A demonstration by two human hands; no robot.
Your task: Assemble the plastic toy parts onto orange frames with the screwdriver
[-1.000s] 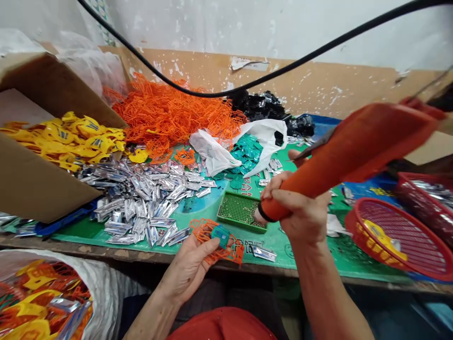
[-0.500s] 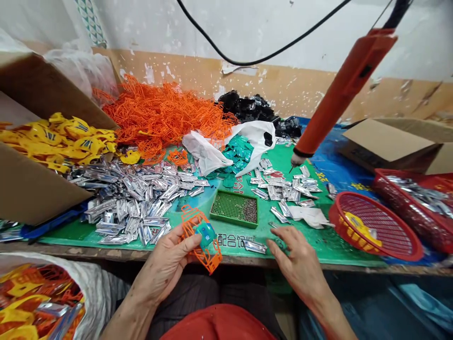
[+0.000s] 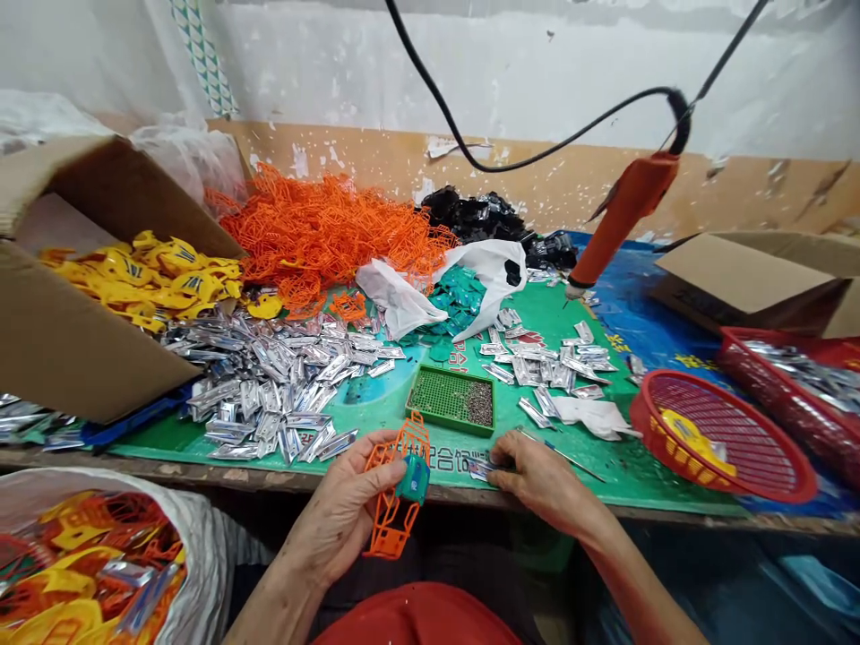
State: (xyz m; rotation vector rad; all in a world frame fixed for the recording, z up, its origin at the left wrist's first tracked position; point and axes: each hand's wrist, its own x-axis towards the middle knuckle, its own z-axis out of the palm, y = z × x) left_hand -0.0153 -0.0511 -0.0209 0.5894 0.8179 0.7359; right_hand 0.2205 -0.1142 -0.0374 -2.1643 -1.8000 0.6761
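Over the front of the worktop, the left hand is gripping an orange frame with a teal piece; the right hand is touching a silver strip, its closure unclear. Picking up is apparently underway, calling for a sure pinch.

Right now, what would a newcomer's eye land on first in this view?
Probably the tangled heap of orange frames at the back, left of centre. Next, perhaps, the orange power tool hanging at the right. Then, front and near the middle, the left hand holding a single orange frame with a green piece.
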